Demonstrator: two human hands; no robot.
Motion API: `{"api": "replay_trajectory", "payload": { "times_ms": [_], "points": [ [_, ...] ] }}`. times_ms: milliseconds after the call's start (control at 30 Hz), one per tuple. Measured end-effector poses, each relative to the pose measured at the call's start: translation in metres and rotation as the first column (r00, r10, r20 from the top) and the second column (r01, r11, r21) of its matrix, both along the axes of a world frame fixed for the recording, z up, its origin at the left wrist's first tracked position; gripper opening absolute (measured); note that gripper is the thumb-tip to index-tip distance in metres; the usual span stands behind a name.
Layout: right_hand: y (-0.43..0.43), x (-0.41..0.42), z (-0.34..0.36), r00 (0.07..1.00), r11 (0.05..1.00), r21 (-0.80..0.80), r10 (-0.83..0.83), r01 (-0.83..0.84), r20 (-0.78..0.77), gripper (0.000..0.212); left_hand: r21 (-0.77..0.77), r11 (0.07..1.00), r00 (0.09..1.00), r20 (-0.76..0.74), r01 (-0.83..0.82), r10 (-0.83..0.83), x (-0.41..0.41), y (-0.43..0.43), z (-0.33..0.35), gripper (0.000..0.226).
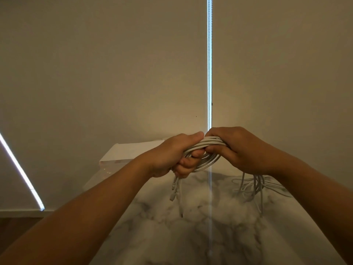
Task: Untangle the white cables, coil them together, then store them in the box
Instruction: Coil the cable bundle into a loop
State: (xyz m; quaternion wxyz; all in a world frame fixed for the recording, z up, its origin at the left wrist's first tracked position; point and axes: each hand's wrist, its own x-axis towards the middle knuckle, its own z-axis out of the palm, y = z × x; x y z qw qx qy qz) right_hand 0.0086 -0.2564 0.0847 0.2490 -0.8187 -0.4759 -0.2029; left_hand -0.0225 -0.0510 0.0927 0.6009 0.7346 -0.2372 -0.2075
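A bundle of white cables (210, 143) is held up above the marble table. My left hand (172, 155) grips the left end of the coil, fingers curled round the strands, with short plug ends dangling below it. My right hand (238, 148) grips the right side of the same bundle from above. Loose cable lengths (254, 186) hang from under my right hand and trail onto the table. A white box (129, 152) with its flap raised stands at the far left of the table, behind my left wrist.
The marble-patterned table (191, 226) lies beneath my hands and reaches the wall. Closed beige blinds (114, 73) fill the background, with a bright slit and bead chain (209, 73) between them. A low sill (21, 213) runs at the left.
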Motion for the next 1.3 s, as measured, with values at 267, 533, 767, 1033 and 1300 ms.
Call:
{"api": "replay_trajectory", "payload": {
  "times_ms": [267,533,767,1033,1300],
  "points": [
    [-0.004,-0.014,-0.025,0.941,0.927,0.17,-0.315,0.333,-0.125,0.023,-0.076,0.96,0.958,0.082,-0.269,0.275,0.0,0.002,-0.017,0.05],
    [-0.01,-0.025,-0.036,0.965,0.887,0.426,-0.076,0.18,-0.251,0.045,-0.188,0.954,0.968,0.048,-0.232,0.245,-0.005,0.006,-0.017,0.05],
    [0.006,-0.014,-0.035,0.963,0.916,0.397,0.059,0.052,-0.262,0.04,-0.333,0.941,0.995,-0.093,-0.053,0.023,-0.009,0.006,-0.007,0.047],
    [0.018,-0.005,-0.04,0.951,0.866,0.5,0.145,0.011,-0.272,0.073,-0.468,0.883,0.955,-0.248,0.028,-0.162,-0.011,0.006,-0.004,0.044],
    [0.033,-0.011,-0.078,0.938,0.663,0.683,-0.333,0.306,-0.097,0.034,-0.6,0.798,0.947,-0.283,-0.054,-0.149,-0.014,-0.01,0.019,0.038]
  ]
}}
